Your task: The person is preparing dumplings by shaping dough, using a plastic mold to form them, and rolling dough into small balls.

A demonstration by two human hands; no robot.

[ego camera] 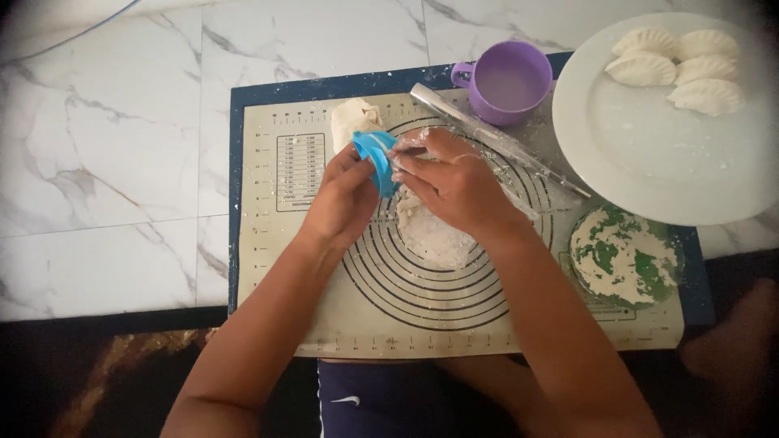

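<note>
Left hand: the left hand (345,195) holds the blue dumpling mould (378,160); its fingers (355,166) are closed around the left side of the mould, which stands almost on its edge.
Right hand: the right hand (454,182) is just to the right of the mould, with flour on the skin; its fingers (410,162) press against the mould's open side (I cannot tell if they pinch dough there, because the hand hides it).
Blue mould: it is between the fingertips of both hands, raised over the baking mat (276,268).
Dough piece: a pale lump of dough (354,118) lies on the mat just beyond the left fingers, near the mould but not touching it, as far as I can see.
Floured spot: a white floury patch (434,239) lies on the mat's circles, under the right palm and toward the wrist.
Rolling pin: a thin clear rolling pin (519,150) lies slanted on the mat, beyond the right fingers and to their right.
Cup: a purple cup (510,81) with pale liquid stands beyond the right fingers, touching or almost touching the far end of the pin.
Plate: a white plate (649,154) is well to the right of the right hand; four folded dumplings (673,69) lie at its far edge.
Bowl: a green bowl (623,255) with flour stands to the right of the right wrist.
Floor: the mat lies on a white marble floor (105,162) (not on a worktop).
</note>
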